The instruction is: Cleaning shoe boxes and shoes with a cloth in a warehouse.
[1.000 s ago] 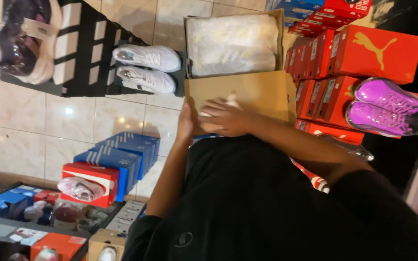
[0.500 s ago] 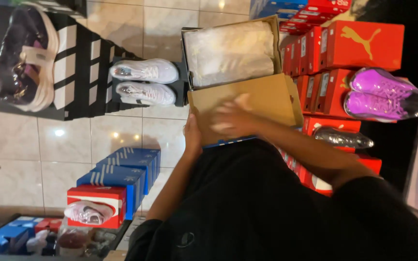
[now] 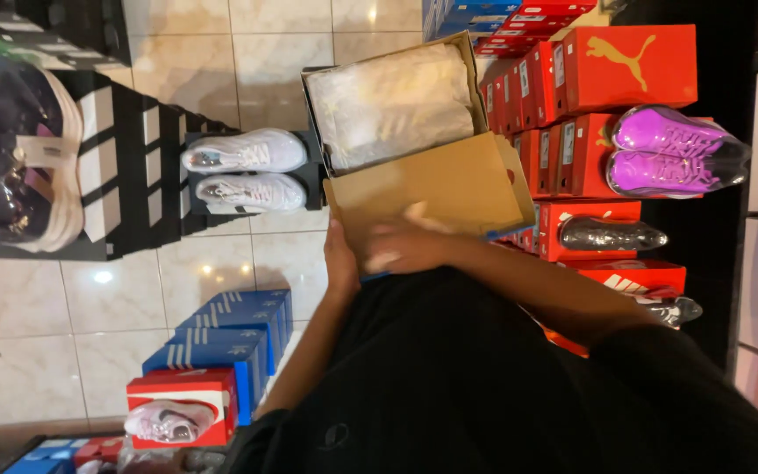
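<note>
Glossy cream floor tiles (image 3: pixel 28 351) are lit by glare; stacked red cardboard shoeboxes (image 3: pixel 625 66) are seen alongside.

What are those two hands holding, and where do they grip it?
An open brown cardboard shoebox with white tissue paper inside. The left hand grips the edge of its flipped-back lid; the right hand lies flat on that lid.

White tissue paper (image 3: pixel 396 101) hid whatever lay in the open brown cardboard shoebox (image 3: pixel 432 189). The left hand (image 3: pixel 341 259) was mostly hidden behind it. The dark purple sneaker (image 3: pixel 10 167) was cut off at the left edge.
</note>
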